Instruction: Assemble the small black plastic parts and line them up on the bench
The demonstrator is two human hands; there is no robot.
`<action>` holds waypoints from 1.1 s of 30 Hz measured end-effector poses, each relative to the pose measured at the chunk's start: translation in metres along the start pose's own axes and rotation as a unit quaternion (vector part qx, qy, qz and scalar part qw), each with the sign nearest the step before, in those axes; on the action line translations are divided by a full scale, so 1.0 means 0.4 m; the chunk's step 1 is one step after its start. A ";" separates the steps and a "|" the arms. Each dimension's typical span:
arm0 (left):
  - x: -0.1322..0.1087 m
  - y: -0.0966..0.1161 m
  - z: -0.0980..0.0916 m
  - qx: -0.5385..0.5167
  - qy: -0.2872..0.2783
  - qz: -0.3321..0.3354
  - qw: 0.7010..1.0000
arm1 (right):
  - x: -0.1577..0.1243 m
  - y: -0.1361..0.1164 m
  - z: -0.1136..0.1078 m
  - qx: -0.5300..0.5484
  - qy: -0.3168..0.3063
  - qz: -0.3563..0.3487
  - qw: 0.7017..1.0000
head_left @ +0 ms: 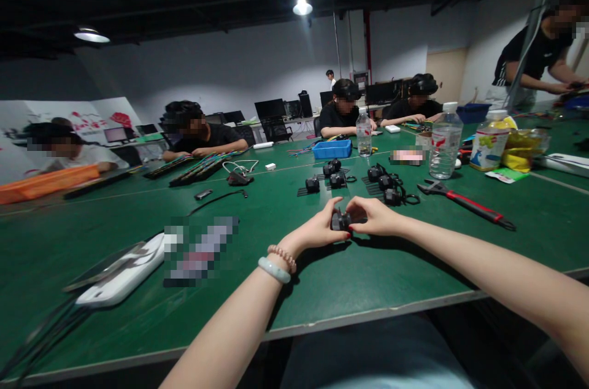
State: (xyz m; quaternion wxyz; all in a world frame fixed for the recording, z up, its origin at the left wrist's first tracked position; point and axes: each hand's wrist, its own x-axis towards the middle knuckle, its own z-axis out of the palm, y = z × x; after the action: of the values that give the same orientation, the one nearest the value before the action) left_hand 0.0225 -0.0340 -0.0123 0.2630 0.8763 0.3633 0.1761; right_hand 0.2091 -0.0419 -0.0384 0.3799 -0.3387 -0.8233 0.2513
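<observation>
With the fingers of our left hand (318, 228) we gripped one small black part with a rounded body (341, 221) from its left side, while the thumb and fingertips of our right hand (378, 217) pinched it from the right. It sat between our two sets of fingers, over the wide green tabletop (317, 297); we could not tell whether it touched the surface. We wore two bands behind our left fingers: one smooth pale-green bangle (275, 270) and one brownish beaded bracelet (288, 255).

Just beyond our fingers we had two clusters of similar black parts: three that we could make out in the left cluster (312, 184) and three in the right cluster (392, 196). To the right of our fingers lay one adjustable wrench with a red-and-black handle (478, 207). Farther off, beyond the clusters, we saw one rectangular blue tray (332, 150). Two clear plastic bottles with white caps (444, 159) stood beyond our fingers, toward the right. Well to the left of our fingers, we had one long white rounded case (122, 281), beside one flat item, pixelated over (200, 257).
</observation>
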 end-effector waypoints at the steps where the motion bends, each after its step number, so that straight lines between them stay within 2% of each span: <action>1: 0.000 0.001 0.000 0.000 0.001 0.001 1.000 | 0.000 0.002 0.001 0.004 -0.002 0.002 1.000; 12: -0.001 0.000 0.001 -0.004 -0.002 0.003 1.000 | 0.001 0.007 0.003 0.023 -0.010 0.001 1.000; 22: 0.001 -0.004 0.004 -0.027 -0.004 0.007 1.000 | 0.005 0.024 0.007 0.036 0.015 -0.013 0.999; 33: 0.000 -0.005 0.003 -0.014 0.000 0.001 1.000 | 0.004 0.011 -0.002 -0.004 0.008 -0.004 1.000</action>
State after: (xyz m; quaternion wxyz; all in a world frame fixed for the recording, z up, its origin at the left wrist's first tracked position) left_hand 0.0220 -0.0330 -0.0145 0.2748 0.8727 0.3604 0.1815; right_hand 0.2106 -0.0376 -0.0400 0.3865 -0.3390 -0.8223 0.2438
